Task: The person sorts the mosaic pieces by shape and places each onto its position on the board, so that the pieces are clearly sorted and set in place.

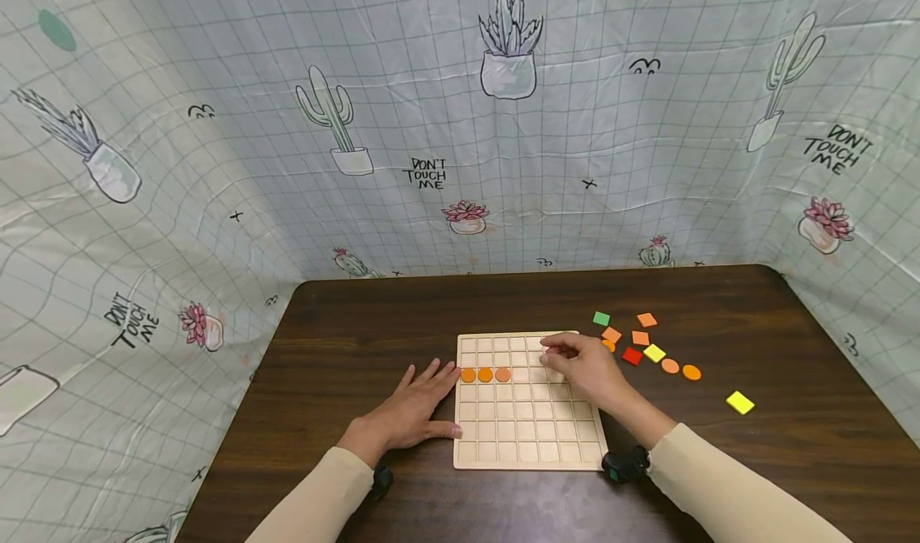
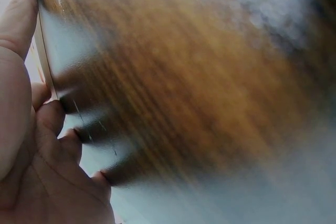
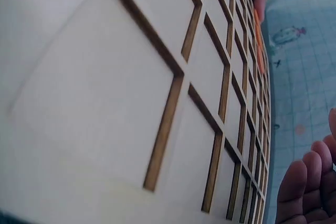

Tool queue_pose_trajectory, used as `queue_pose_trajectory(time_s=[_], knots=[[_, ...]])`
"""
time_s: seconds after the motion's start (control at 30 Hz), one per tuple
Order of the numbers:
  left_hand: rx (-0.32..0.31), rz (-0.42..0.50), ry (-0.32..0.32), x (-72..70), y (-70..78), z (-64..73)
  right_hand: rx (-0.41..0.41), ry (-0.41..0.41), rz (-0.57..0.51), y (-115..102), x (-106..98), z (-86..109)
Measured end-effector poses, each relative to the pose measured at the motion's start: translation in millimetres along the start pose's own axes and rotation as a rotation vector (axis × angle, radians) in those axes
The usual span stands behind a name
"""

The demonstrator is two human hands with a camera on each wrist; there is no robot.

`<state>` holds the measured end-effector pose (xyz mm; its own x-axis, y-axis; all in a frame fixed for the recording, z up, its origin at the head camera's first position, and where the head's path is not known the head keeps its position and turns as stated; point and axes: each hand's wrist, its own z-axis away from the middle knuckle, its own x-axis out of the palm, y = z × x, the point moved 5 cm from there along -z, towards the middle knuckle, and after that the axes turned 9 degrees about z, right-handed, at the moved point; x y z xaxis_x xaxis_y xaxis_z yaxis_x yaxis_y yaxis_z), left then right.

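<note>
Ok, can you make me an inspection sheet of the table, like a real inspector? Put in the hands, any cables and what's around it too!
Surface: dark, wood-look table.
Job's things: pale gridded board with three orange-toned discs side by side in one row, starting at its left edge; loose pieces to its right, squares and discs in green, red, yellow and orange.
Clutter: nothing seen beyond those pieces.
Left hand: fingers spread on the table, thumb touching the board's left edge.
Right hand: over the board's far right part; can't tell if it holds a piece.
Cables: nothing seen.
Surroundings: curtain printed with potted plants and "DON'T TOUCH ME".
</note>
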<state>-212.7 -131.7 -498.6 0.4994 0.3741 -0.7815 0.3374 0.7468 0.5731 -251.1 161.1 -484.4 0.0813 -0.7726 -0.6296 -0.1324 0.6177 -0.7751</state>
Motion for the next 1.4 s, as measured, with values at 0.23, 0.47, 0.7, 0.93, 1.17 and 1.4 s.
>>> queue_pose_trajectory(time_s=[0.23, 0.47, 0.7, 0.93, 1.17, 1.4], knots=[[-0.001, -0.007, -0.006, 0.9, -1.2, -0.7, 0.000, 0.040, 0.033, 4.4, -14.2, 4.1], [-0.002, -0.010, -0.011, 1.2, -1.5, -1.6, 0.005, 0.068, 0.092, 17.5, -33.8, 8.4], [-0.006, -0.011, -0.010, 0.4, -0.8, -1.1, 0.000, 0.133, 0.169, 34.2, -64.5, 17.5], [-0.002, -0.008, -0.010, 0.0, 1.1, 0.0, 0.018, 0.180, 0.259, 50.5, -95.1, 29.9], [-0.010, -0.009, -0.016, 0.8, 0.7, -0.2, 0.055, 0.158, 0.350, 73.2, -118.7, 42.6], [0.010, -0.013, -0.009, 0.9, 0.2, 0.4, 0.073, 0.055, 0.439, 96.7, -139.6, 52.1]])
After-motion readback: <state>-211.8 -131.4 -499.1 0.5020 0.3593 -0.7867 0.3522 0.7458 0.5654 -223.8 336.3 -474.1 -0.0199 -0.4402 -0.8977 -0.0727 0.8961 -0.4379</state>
